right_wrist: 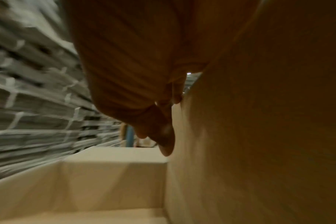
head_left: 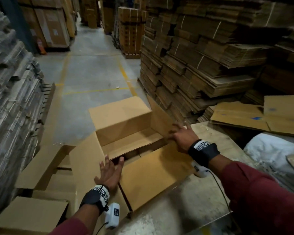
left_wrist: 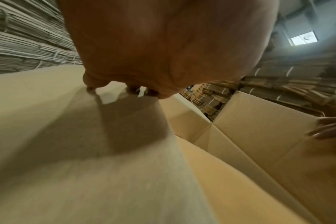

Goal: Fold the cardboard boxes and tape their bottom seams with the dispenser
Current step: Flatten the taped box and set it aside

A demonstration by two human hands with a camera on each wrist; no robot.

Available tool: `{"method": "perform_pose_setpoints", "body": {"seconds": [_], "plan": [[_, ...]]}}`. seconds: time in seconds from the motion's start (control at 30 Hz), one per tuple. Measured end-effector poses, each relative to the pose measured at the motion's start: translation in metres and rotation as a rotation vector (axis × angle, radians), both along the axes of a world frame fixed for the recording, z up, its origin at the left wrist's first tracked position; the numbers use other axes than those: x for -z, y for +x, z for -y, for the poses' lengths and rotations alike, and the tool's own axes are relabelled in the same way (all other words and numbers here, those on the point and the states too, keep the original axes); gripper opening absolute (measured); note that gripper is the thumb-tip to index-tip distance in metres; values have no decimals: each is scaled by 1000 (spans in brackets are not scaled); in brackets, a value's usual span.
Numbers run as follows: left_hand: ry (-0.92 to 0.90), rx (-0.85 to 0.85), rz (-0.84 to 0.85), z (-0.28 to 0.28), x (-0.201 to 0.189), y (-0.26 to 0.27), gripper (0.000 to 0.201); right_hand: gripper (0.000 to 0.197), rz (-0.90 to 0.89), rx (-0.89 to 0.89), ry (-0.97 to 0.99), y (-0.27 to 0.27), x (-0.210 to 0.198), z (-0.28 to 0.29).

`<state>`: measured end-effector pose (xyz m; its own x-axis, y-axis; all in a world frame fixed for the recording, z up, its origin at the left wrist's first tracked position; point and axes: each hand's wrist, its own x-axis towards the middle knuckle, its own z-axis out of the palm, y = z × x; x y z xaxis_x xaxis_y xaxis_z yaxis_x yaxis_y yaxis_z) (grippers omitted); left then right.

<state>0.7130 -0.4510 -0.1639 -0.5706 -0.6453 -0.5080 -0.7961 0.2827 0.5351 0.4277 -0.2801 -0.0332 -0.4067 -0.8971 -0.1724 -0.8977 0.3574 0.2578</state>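
A brown cardboard box (head_left: 126, 126) stands partly set up on the worktable (head_left: 176, 200), its four flaps spread outward and its inside showing. My left hand (head_left: 109, 172) lies flat with straight fingers on the left flap (left_wrist: 71, 136), near the box opening. My right hand (head_left: 182, 134) presses with spread fingers against the upright right flap (head_left: 161, 116); in the right wrist view the fingers (right_wrist: 163, 128) lie along that flap (right_wrist: 259, 136). No tape dispenser is in view.
Tall stacks of flat cardboard (head_left: 202, 56) rise on the right and another stack (head_left: 10, 99) on the left. Set-up boxes (head_left: 31, 212) sit at the lower left. Flat sheets (head_left: 261, 114) and a white sack (head_left: 275, 150) lie to the right. A concrete aisle (head_left: 92, 65) runs ahead.
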Motion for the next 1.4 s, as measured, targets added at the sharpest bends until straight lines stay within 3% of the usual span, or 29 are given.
{"method": "perform_pose_setpoints", "body": {"seconds": [0.13, 0.2, 0.3, 0.47, 0.63, 0.73, 0.8, 0.87, 0.93, 1.0, 1.23, 1.3, 1.4], "plan": [[-63, 61, 45, -6, 16, 6, 107, 54, -99, 280, 16, -76, -33, -49], [-86, 79, 50, -5, 20, 3, 101, 53, -64, 413, 87, -106, -31, -71], [-89, 67, 28, -8, 18, 0, 105, 58, 157, 504, 95, -107, 4, -77], [-75, 64, -2, -4, 17, 5, 104, 98, 677, 716, -35, -54, 84, -54], [-41, 54, -40, 3, 10, 8, 134, 99, 843, 866, -228, -48, 104, -50], [-37, 33, -59, 0, 5, 7, 138, 100, 682, 791, -215, -61, 99, -48], [-28, 28, -76, -1, 2, 8, 139, 97, 456, 598, -204, -60, 97, -38], [-9, 30, -91, -1, 1, 9, 138, 90, 351, 361, -221, -41, 94, -17], [6, 29, -98, 0, -2, 9, 137, 90, 395, 167, -186, -8, 95, 14], [24, 29, -100, 1, -6, 12, 138, 94, 495, 96, -72, 28, 106, 46], [46, 52, -136, 8, -4, 23, 140, 98, 492, 93, 235, 82, 124, 90], [60, 42, -160, 9, -6, 23, 137, 93, 465, 64, 165, 88, 101, 91], [98, 8, -224, 8, -14, 22, 109, 79, 468, 13, -80, 83, 48, 80]]}}
